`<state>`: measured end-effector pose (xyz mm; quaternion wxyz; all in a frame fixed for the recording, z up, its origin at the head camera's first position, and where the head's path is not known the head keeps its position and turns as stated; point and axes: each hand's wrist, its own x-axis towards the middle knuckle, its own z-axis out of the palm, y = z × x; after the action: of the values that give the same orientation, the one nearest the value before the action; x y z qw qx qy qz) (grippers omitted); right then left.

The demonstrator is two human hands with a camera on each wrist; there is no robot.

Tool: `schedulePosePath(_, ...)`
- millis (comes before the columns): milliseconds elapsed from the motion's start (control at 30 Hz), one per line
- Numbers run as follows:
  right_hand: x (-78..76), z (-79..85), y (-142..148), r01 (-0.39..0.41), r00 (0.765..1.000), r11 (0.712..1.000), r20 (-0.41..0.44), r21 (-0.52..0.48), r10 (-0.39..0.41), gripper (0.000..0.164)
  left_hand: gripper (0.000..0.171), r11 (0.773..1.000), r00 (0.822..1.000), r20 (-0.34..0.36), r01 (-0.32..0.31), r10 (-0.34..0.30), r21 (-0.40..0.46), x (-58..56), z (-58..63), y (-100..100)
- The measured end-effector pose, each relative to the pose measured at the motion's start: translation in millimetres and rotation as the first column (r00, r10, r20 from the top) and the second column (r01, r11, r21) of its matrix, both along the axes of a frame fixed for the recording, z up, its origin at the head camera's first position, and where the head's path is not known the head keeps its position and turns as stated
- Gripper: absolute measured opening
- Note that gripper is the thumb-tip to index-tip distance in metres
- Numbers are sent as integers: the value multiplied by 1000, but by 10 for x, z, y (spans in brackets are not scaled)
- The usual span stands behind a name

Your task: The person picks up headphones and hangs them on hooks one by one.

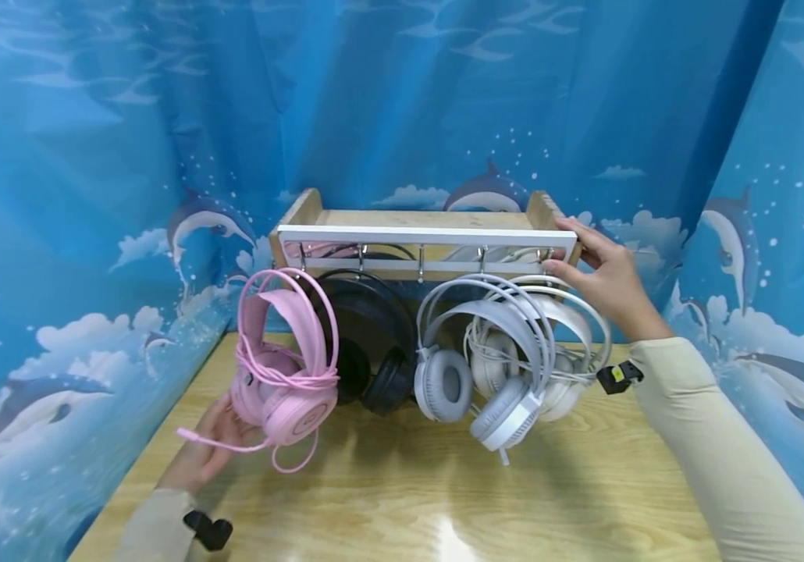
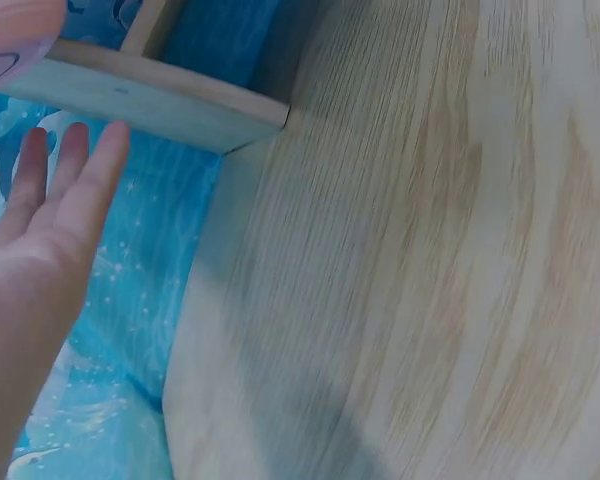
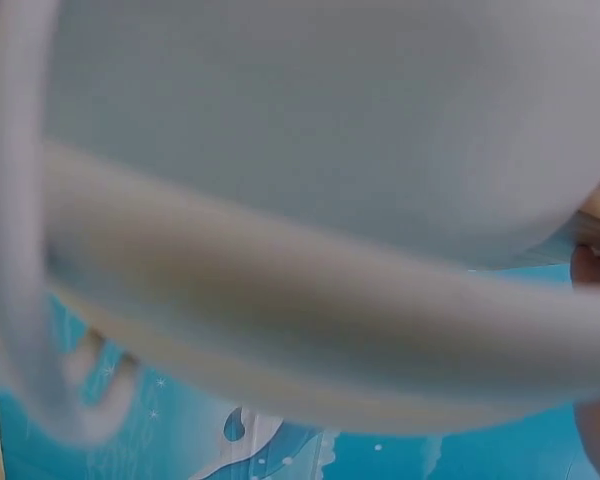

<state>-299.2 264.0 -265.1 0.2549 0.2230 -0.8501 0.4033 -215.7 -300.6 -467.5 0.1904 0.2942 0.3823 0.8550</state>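
Note:
A wooden rack (image 1: 423, 236) with a white front rail and a row of metal hooks stands on the table. My right hand (image 1: 609, 281) grips its right end, thumb at the front and fingers over the side board. Pink headphones (image 1: 300, 414) with a boom microphone hang at the left, their cable wound round them. Beside and partly behind their ear cup is my left hand (image 1: 222, 437); the left wrist view shows its fingers (image 2: 75, 180) straight and spread. Black headphones (image 1: 391, 382), grey-white headphones (image 1: 503, 414) and white headphones (image 1: 570, 390) hang further right.
The middle hook (image 1: 421, 261) is bare. A light wood table (image 1: 374, 484) extends in front of the rack. Blue curtains (image 1: 388, 101) printed with dolphins close off the back and both sides. Blurred white headphone parts (image 3: 310, 300) fill most of the right wrist view.

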Motion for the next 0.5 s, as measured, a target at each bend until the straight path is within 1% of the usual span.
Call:
schedulePosePath(67, 8, 3, 21, -6, 1000, 1000, 2, 2, 6, 61, 55, 999, 999, 28, -23, 24, -23, 15, 46, -29)
schedulePosePath(100, 13, 6, 33, -10, 1000, 1000, 5, 3, 10, 61, 54, 999, 999, 28, -34, 36, -42, 25, 74, -42)
schedulePosePath(133, 21, 9, 45, -16, 1000, 1000, 9, 4, 16, 61, 52, 993, 997, 19, -71, 73, -93, 37, 106, -60)
schedulePosePath(167, 29, 14, 58, -22, 1000, 1000, 12, 5, 22, 61, 50, 987, 995, -4, -101, 101, -128, 44, 140, -74)
schedulePosePath(200, 37, 20, 69, -25, 1000, 1000, 17, 7, 25, 61, 49, 975, 990, -35, -140, 136, -172, 48, 181, -91)
schedulePosePath(233, 43, 25, 80, -29, 999, 1000, 22, 8, 29, 61, 47, 956, 981, -73, -192, 180, -220, 53, 229, -108)
schedulePosePath(267, 47, 29, 90, -31, 999, 999, 24, 10, 31, 61, 45, 933, 969, -113, -243, 220, -266, 53, 282, -131)
schedulePosePath(333, 53, 30, 95, -36, 999, 999, 29, 14, 36, 61, 44, 859, 930, -200, -362, 307, -363, 48, 407, -190)
schedulePosePath(367, 56, 31, 99, -38, 999, 999, 30, 16, 38, 61, 43, 830, 913, -228, -403, 337, -386, 41, 474, -225)
schedulePosePath(400, 60, 30, 105, -40, 999, 999, 32, 17, 39, 62, 43, 794, 895, -256, -444, 366, -415, 33, 549, -263)
schedulePosePath(433, 67, 31, 112, -42, 999, 999, 33, 19, 42, 62, 42, 768, 878, -279, -477, 390, -428, 26, 627, -300)
schedulePosePath(500, 88, 41, 130, -39, 999, 999, 35, 27, 38, 63, 43, 700, 844, -340, -534, 415, -474, 26, 810, -381)
